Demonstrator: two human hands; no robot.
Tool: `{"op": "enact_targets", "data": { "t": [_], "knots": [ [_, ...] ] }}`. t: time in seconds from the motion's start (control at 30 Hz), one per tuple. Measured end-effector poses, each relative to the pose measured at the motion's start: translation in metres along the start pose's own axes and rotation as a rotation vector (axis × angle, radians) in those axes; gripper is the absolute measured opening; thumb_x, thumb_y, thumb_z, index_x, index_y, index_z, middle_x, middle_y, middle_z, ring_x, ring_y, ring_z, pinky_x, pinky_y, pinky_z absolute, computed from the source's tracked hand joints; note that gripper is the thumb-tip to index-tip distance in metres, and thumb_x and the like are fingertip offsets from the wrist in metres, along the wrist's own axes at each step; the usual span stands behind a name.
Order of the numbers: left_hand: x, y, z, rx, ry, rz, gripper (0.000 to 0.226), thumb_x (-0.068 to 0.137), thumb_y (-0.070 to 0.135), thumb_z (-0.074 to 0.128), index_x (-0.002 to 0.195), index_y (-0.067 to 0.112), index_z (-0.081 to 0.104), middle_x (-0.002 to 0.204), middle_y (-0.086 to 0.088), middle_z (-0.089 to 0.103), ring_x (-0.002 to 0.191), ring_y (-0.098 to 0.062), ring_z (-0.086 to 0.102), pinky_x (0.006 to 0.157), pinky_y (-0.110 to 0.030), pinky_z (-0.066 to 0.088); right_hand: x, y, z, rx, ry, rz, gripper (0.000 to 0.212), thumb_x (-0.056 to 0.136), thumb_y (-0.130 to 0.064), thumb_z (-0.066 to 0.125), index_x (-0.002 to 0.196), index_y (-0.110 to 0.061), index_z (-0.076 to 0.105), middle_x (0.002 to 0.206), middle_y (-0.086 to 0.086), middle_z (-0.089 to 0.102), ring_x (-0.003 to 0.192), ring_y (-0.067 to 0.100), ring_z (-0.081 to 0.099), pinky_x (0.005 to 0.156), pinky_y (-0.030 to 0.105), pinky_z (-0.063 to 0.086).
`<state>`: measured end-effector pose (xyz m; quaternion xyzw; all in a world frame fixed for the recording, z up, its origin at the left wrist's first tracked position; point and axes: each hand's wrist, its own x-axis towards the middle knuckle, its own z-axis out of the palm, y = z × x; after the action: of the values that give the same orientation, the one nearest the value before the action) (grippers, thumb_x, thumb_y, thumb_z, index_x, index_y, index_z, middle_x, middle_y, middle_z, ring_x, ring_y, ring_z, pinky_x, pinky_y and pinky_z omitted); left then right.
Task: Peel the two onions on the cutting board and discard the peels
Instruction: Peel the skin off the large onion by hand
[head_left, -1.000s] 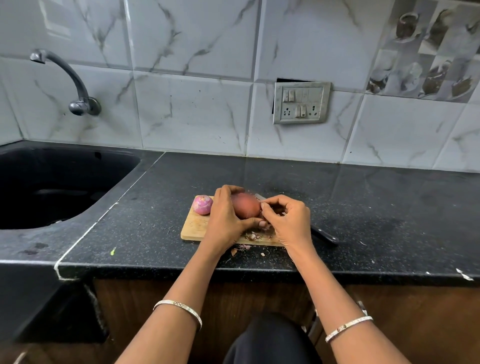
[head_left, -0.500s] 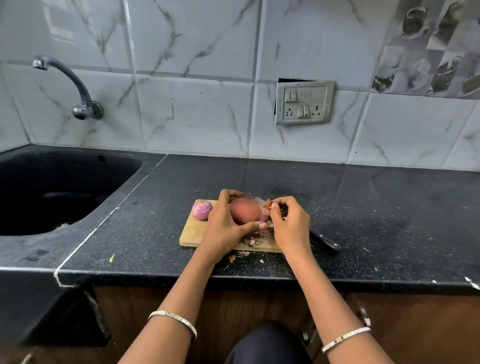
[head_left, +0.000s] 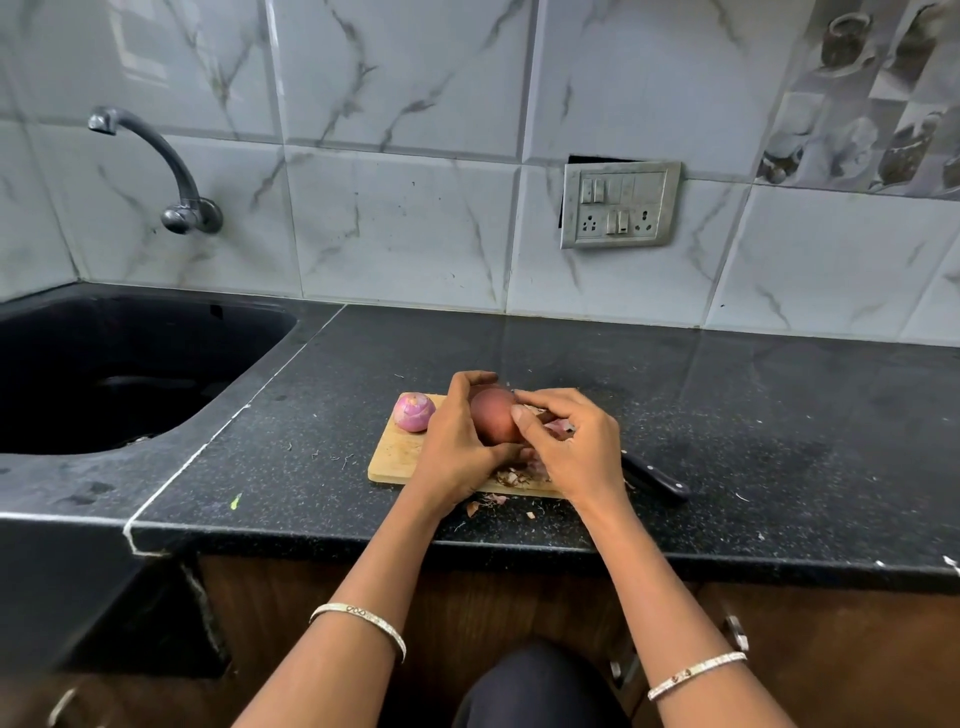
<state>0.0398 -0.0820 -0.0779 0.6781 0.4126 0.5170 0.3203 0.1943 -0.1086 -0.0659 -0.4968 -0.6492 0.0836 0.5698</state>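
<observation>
Head view: left hand (head_left: 457, 441) grips the unpeeled onion (head_left: 493, 422) from its left side, right hand (head_left: 576, 447) pinches at its right end.

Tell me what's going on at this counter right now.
A person is peeling onions over a cutting board. The left hand grips a brown-skinned onion while the right hand pinches the skin at its right end. A peeled onion, purple, sits on the board's far left corner. Loose peel scraps lie along the board's near edge and on the counter, and a knife lies right of the board.
</observation>
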Motion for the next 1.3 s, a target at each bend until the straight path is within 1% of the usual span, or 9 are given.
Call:
{"op": "enact_targets", "data": {
  "t": [0.1, 0.23, 0.5, 0.6, 0.7, 0.77, 0.97, 1.1, 1.3],
  "knots": [
    [0.000, 0.000, -0.001, 0.026, -0.013, 0.003, 0.093, 0.057, 0.011, 0.098, 0.133, 0.023, 0.046, 0.126, 0.004, 0.061, 0.113, -0.007, 0.061, 0.097, -0.019, 0.051, 0.000, 0.002, 0.000, 0.051, 0.017, 0.022, 0.014, 0.084, -0.015, 0.081, 0.098, -0.017, 0.082, 0.097, -0.005, 0.077, 0.092, -0.003, 0.069, 0.074, 0.006, 0.049],
    [0.000, 0.002, -0.001, 0.035, -0.031, 0.000, 0.095, 0.055, 0.008, 0.099, 0.133, 0.022, 0.046, 0.128, 0.003, 0.059, 0.115, -0.011, 0.061, 0.101, -0.025, 0.052, 0.001, 0.005, 0.000, 0.039, 0.041, 0.011, 0.011, 0.080, -0.013, 0.084, 0.090, -0.018, 0.083, 0.091, -0.006, 0.078, 0.091, 0.000, 0.072, 0.080, 0.015, 0.054],
    [-0.002, 0.005, -0.001, 0.046, -0.030, 0.005, 0.096, 0.053, 0.014, 0.101, 0.131, 0.022, 0.047, 0.124, 0.006, 0.061, 0.112, -0.009, 0.063, 0.098, -0.026, 0.054, 0.000, 0.001, 0.005, -0.101, 0.072, 0.022, 0.006, 0.081, -0.012, 0.078, 0.082, -0.017, 0.082, 0.082, -0.009, 0.075, 0.073, -0.005, 0.065, 0.067, 0.003, 0.041],
    [-0.002, 0.008, -0.001, 0.044, -0.035, 0.008, 0.095, 0.054, 0.014, 0.100, 0.132, 0.020, 0.046, 0.124, 0.006, 0.061, 0.111, -0.010, 0.063, 0.096, -0.023, 0.053, 0.001, 0.000, 0.008, -0.158, 0.086, 0.020, 0.006, 0.083, -0.015, 0.076, 0.081, -0.020, 0.079, 0.080, -0.011, 0.072, 0.069, -0.002, 0.062, 0.065, 0.005, 0.041],
    [-0.001, 0.008, -0.001, 0.044, -0.035, 0.013, 0.094, 0.055, 0.016, 0.100, 0.131, 0.021, 0.046, 0.123, 0.005, 0.060, 0.112, -0.013, 0.063, 0.099, -0.030, 0.054, 0.002, -0.001, 0.010, -0.214, 0.086, 0.021, 0.006, 0.086, -0.018, 0.073, 0.083, -0.022, 0.076, 0.083, -0.011, 0.071, 0.066, -0.002, 0.059, 0.064, 0.012, 0.041],
    [-0.001, 0.007, -0.001, 0.039, -0.027, 0.010, 0.093, 0.056, 0.017, 0.100, 0.132, 0.021, 0.045, 0.124, 0.003, 0.060, 0.112, -0.015, 0.062, 0.100, -0.033, 0.054, 0.003, -0.001, 0.011, -0.244, 0.074, 0.017, 0.005, 0.090, -0.019, 0.070, 0.087, -0.020, 0.075, 0.088, -0.009, 0.070, 0.067, -0.001, 0.057, 0.066, 0.011, 0.039],
    [-0.002, 0.006, -0.001, 0.043, -0.027, 0.019, 0.092, 0.058, 0.011, 0.098, 0.133, 0.018, 0.046, 0.127, 0.001, 0.059, 0.115, -0.016, 0.060, 0.103, -0.032, 0.052, 0.005, 0.001, 0.014, -0.247, 0.082, 0.059, 0.010, 0.096, -0.017, 0.063, 0.095, -0.014, 0.073, 0.096, -0.001, 0.071, 0.088, 0.011, 0.062, 0.080, 0.027, 0.048],
    [0.000, 0.001, 0.000, 0.006, -0.019, -0.003, 0.090, 0.058, 0.013, 0.098, 0.132, 0.022, 0.047, 0.126, 0.003, 0.057, 0.117, -0.016, 0.059, 0.102, -0.037, 0.054, 0.006, 0.006, 0.013, -0.211, 0.143, 0.123, 0.010, 0.097, -0.015, 0.062, 0.095, -0.012, 0.071, 0.096, 0.001, 0.069, 0.091, 0.015, 0.062, 0.082, 0.034, 0.051],
    [0.003, -0.001, -0.001, -0.035, 0.016, -0.002, 0.086, 0.062, 0.011, 0.096, 0.133, 0.023, 0.048, 0.127, 0.004, 0.057, 0.117, -0.014, 0.059, 0.103, -0.031, 0.052, 0.009, 0.006, 0.015, -0.263, 0.185, 0.164, 0.013, 0.101, -0.014, 0.057, 0.103, -0.006, 0.067, 0.104, 0.006, 0.065, 0.092, 0.012, 0.053, 0.074, 0.018, 0.031]
  ]
}}
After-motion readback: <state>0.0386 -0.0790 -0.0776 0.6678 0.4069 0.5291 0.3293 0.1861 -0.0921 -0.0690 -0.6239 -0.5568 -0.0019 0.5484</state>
